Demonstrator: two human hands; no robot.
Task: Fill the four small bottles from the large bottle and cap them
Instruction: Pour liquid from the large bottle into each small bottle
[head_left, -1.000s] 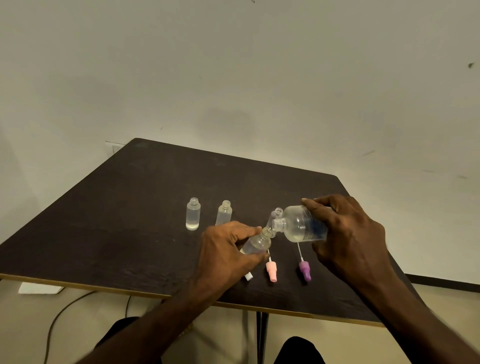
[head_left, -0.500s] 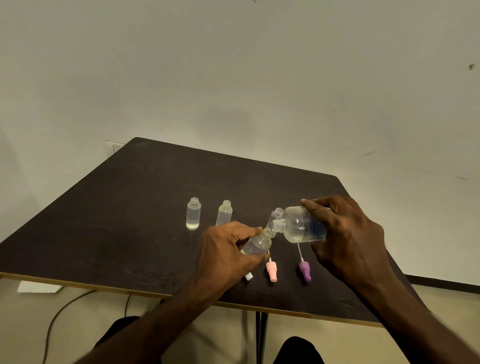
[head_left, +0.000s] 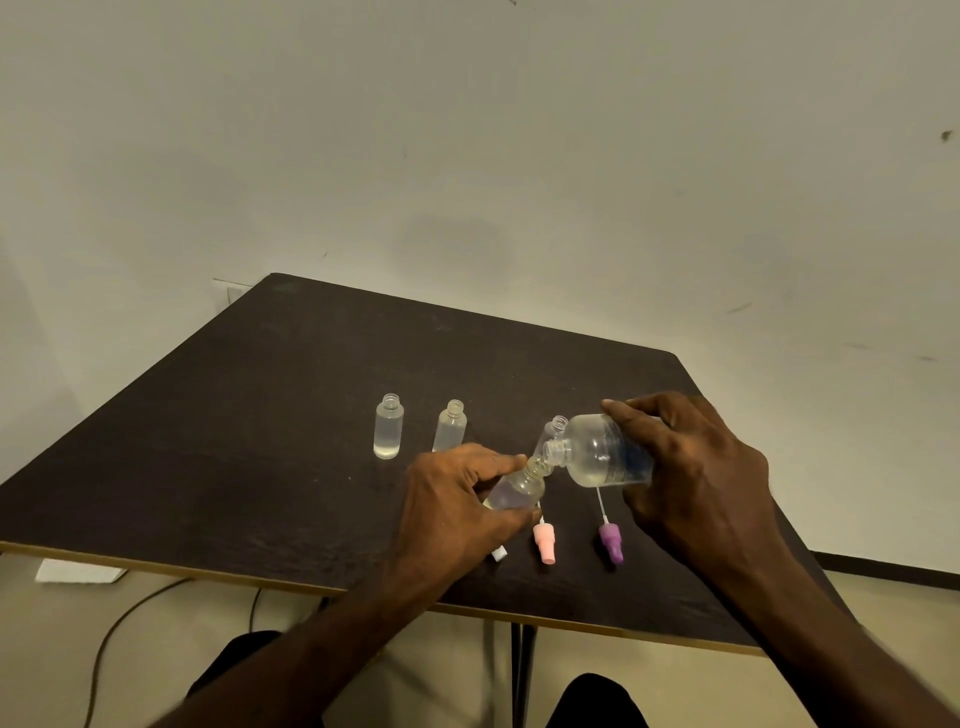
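Pouring from the large bottle into a tilted small one

Your right hand (head_left: 696, 478) wraps the clear, rounded plastic large bottle (head_left: 597, 452), tipped on its side, neck touching the mouth of the small bottle (head_left: 517, 488) your left hand (head_left: 457, 504) grips at a slant. Pink (head_left: 545, 543) and purple (head_left: 610, 541) spray caps lie on the dark table (head_left: 260, 415).
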